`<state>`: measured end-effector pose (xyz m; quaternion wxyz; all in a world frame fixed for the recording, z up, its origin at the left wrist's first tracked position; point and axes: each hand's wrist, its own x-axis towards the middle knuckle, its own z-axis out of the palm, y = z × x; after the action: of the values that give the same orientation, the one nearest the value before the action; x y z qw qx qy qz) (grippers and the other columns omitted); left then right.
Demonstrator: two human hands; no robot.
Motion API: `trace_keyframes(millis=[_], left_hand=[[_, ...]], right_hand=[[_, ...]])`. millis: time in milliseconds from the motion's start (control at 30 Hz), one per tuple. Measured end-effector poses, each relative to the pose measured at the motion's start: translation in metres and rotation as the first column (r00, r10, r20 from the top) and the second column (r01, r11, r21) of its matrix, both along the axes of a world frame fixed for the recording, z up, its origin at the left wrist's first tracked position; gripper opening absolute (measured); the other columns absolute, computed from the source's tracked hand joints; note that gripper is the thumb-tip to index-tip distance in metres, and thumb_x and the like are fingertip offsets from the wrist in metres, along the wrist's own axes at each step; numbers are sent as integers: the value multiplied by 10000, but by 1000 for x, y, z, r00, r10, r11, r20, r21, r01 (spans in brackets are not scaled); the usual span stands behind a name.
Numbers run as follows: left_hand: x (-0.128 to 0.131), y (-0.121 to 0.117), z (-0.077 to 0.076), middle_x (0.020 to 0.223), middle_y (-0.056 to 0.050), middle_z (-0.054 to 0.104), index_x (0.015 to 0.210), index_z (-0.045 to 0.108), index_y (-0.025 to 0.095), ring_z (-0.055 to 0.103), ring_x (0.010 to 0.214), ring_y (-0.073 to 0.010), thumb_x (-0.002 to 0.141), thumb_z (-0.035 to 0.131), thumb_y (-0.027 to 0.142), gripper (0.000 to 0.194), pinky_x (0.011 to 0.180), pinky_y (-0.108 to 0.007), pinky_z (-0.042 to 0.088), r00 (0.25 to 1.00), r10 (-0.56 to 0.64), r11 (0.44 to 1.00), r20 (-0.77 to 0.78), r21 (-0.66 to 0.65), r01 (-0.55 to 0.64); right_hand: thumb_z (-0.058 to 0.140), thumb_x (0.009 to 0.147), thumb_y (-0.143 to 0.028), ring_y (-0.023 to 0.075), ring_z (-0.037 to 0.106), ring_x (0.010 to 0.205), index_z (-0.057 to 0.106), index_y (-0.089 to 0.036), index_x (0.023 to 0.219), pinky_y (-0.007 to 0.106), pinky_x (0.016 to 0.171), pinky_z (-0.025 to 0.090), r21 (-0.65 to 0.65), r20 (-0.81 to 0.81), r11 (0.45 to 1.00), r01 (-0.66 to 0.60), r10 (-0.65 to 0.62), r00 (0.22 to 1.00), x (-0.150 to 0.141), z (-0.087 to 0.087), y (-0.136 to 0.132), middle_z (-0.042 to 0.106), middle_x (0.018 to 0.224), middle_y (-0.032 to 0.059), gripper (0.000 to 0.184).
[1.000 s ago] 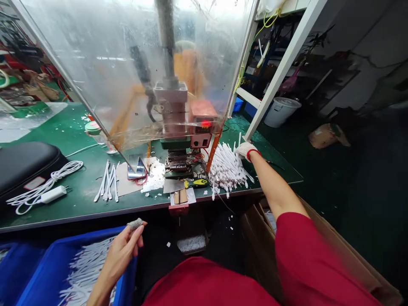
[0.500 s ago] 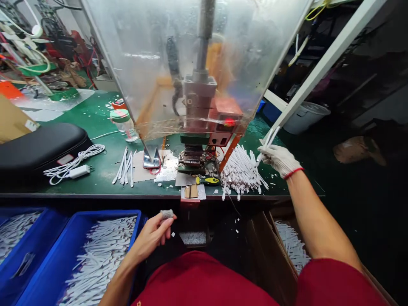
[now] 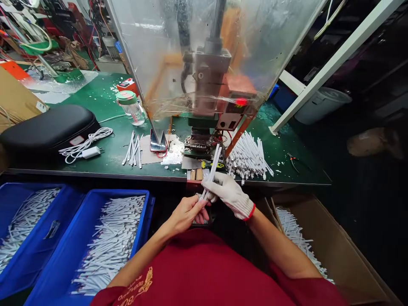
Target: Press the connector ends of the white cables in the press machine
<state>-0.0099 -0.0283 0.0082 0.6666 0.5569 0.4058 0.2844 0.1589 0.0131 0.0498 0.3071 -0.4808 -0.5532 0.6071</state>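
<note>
In front of my body, my two hands meet below the bench edge. My right hand (image 3: 228, 193), in a white knit glove with a red cuff, is closed around a few short white cables (image 3: 213, 168) that point up and away. Bare, my left hand (image 3: 188, 212) pinches their lower ends; something greyish at its fingertips is mostly hidden. Beyond the hands stands a press (image 3: 199, 144) behind a cloudy clear shield (image 3: 159, 42). A pile of white cables (image 3: 248, 157) lies right of the press, and a yellow-and-black handled tool (image 3: 207, 164) sits at its base.
Blue bins (image 3: 91, 193) full of white cables stand at lower left, and a cardboard box (image 3: 331, 238) of them at lower right. On the green bench are a black case (image 3: 51, 125), a white charger cord (image 3: 92, 151), a jar (image 3: 132, 108), a phone-like device (image 3: 157, 142) and pliers (image 3: 293, 161).
My right hand has moved left and down from the pile's right side, bringing the cables to my left hand. My left hand has shifted right and now grips their lower ends. The view has shifted.
</note>
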Motion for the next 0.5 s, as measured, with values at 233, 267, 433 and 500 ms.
trace_keyframes(millis=[233,267,433,500], left_hand=[[-27,-15,-15,647,-30,651,990,538,136,583,444,-107,908,474,576,451,422,-185,452,992,36,981,122,-194,-12],[-32,-17,-18,643,-26,646,988,535,139,584,445,-107,910,478,568,441,427,-188,457,988,70,979,137,-201,-42],[-60,-28,-35,666,-8,625,1053,527,147,587,472,-108,894,502,570,454,424,-188,448,951,280,944,134,-218,-247],[-68,-32,-42,676,1,612,1075,525,150,583,479,-107,878,517,584,477,415,-189,444,935,337,924,114,-233,-304]], right_hand=[[516,914,-475,168,643,715,652,-193,1028,285,661,523,215,222,969,-121,72,972,-1,7,16,694,877,48,334],[493,930,-449,185,644,809,647,-200,1071,306,742,514,315,333,942,-117,6,943,3,6,27,690,961,58,325],[505,899,-240,286,556,1025,607,-141,1163,368,883,408,452,870,796,-403,-295,395,22,-12,77,633,1118,156,300],[477,898,-201,289,555,980,604,-138,1139,366,846,397,372,927,761,-532,-273,258,23,-21,82,634,1069,167,280]])
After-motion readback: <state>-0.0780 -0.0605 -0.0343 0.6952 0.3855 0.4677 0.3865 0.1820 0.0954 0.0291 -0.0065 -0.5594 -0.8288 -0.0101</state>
